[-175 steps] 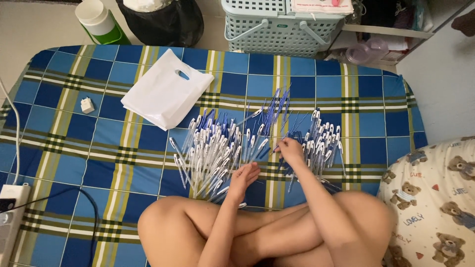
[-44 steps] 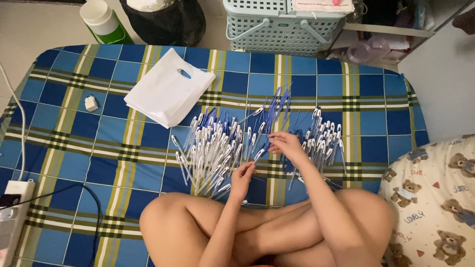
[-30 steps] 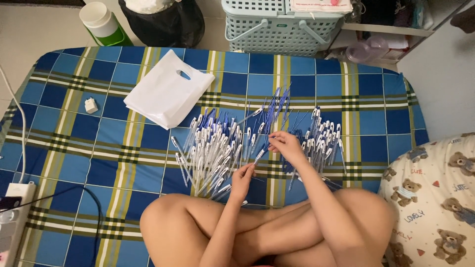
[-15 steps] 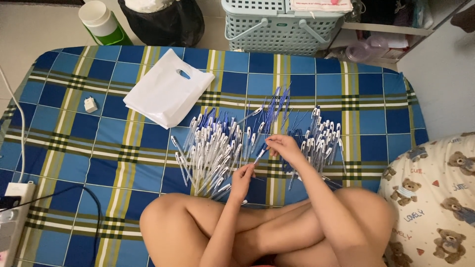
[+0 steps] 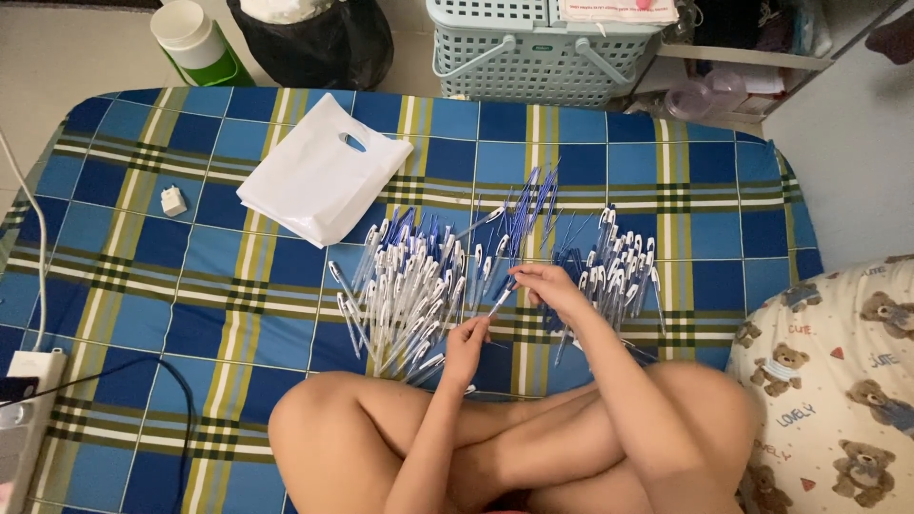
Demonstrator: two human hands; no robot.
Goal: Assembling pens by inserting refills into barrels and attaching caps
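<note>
I am holding one pen (image 5: 502, 299) between both hands above the plaid bed cover (image 5: 143, 286).

My right hand (image 5: 552, 286) is pinching the pen's upper end, grip clamped on it, while my left hand (image 5: 466, 341) at its 7 o'clock is closing its fingertips on the lower end. At 9 o'clock of the pen, a big heap of white-and-blue pens (image 5: 409, 286) is lying fanned out; at 3 o'clock, a smaller pile (image 5: 619, 271) is resting just beside my right wrist. A white plastic bag (image 5: 319, 176) is lying at 10 o'clock, and a lattice basket (image 5: 533, 52) is standing at 12 o'clock, off the bed.
</note>
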